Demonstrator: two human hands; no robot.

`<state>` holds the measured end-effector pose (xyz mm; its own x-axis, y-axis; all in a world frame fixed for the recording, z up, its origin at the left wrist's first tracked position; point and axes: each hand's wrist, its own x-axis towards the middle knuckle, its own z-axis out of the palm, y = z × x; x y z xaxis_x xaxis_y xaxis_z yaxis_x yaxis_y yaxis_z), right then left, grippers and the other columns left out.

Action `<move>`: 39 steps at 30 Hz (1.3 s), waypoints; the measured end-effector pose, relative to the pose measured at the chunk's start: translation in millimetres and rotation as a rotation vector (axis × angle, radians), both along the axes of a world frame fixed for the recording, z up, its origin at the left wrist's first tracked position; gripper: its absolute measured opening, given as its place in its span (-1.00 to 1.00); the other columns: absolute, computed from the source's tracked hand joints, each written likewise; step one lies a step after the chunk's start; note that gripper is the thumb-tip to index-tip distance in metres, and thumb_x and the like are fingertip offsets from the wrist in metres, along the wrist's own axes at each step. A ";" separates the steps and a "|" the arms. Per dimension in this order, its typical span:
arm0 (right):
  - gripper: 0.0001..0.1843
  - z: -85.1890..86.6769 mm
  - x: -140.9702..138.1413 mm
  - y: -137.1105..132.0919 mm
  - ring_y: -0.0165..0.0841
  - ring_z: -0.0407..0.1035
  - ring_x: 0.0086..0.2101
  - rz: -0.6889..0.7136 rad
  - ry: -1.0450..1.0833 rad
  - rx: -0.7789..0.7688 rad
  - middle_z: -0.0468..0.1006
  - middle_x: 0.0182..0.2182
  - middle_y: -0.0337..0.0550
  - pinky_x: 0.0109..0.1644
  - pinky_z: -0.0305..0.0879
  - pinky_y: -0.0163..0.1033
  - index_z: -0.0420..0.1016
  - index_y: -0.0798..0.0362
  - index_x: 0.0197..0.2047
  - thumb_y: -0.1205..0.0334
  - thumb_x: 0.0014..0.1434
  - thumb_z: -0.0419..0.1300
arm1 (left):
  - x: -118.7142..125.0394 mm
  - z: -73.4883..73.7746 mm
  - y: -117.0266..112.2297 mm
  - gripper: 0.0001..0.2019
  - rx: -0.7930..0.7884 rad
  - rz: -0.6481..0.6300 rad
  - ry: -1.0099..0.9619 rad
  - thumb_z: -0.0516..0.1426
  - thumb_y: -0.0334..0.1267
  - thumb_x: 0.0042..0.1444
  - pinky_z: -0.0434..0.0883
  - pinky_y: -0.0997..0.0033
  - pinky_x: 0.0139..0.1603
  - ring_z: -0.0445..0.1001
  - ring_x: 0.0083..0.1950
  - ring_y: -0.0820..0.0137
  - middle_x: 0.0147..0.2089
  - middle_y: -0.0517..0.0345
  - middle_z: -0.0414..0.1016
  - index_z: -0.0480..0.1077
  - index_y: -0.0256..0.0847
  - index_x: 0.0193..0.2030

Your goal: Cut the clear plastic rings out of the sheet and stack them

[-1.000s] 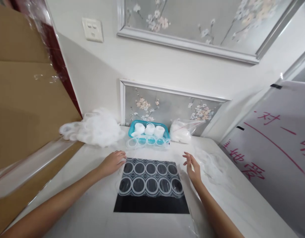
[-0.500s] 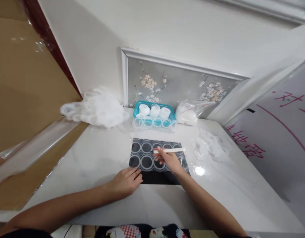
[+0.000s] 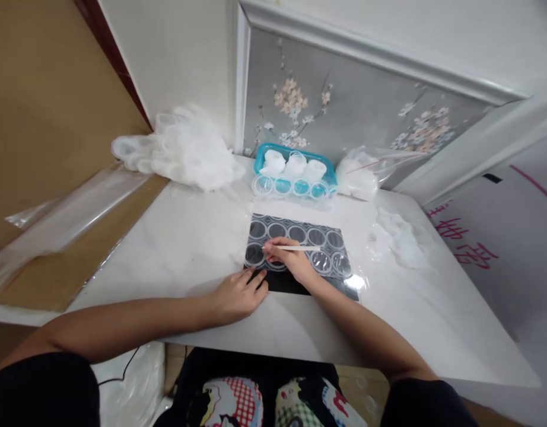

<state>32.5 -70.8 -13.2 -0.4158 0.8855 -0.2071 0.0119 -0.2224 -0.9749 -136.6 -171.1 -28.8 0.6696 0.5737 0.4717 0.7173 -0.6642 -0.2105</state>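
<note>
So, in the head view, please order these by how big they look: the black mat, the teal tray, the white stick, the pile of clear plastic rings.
1. pile of clear plastic rings
2. black mat, partly hidden by the hands
3. teal tray
4. white stick

The pile and tray lie farther from the camera, so the pile against the mat is unsure.

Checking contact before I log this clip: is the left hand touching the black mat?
Touching. The head view shows the left hand flat on the table, its fingertips lying over the near left edge of the black mat.

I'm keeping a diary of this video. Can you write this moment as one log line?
left hand: flat, at black mat edge | right hand: holds thin white stick over ring sheet | behind: teal tray
</note>
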 end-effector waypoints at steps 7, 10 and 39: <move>-0.58 -5.1 6.2 -1.0 -0.25 0.55 -0.37 0.017 -0.115 0.085 0.68 -0.42 -0.15 -0.15 0.51 -0.11 0.69 0.02 -0.18 -0.06 -0.06 0.43 | 4.8 6.6 -3.3 -0.86 -0.099 0.026 0.005 0.11 -0.32 0.31 0.56 0.19 -0.20 0.58 -0.05 0.07 -0.20 -0.04 0.55 0.45 -0.31 -0.24; -0.58 -5.5 10.9 -3.4 -0.22 0.57 -0.33 0.064 -0.137 0.138 0.70 -0.38 -0.13 -0.12 0.51 -0.09 0.70 0.03 -0.19 -0.06 -0.05 0.42 | 5.7 7.0 -4.6 -0.89 -0.114 0.035 0.013 0.12 -0.34 0.29 0.54 0.17 -0.16 0.56 -0.03 0.06 -0.26 -0.01 0.50 0.44 -0.30 -0.25; -0.77 -17.7 12.7 -23.2 -0.09 0.43 0.08 0.198 -0.325 0.757 0.69 -0.14 -0.09 0.17 0.35 0.07 0.67 -0.09 -0.17 0.12 0.31 0.16 | 4.4 20.0 1.1 -0.78 -0.386 0.046 -0.022 0.07 -0.20 0.34 0.31 0.11 -0.06 0.49 -0.04 0.13 -0.11 -0.09 0.55 0.45 -0.30 -0.19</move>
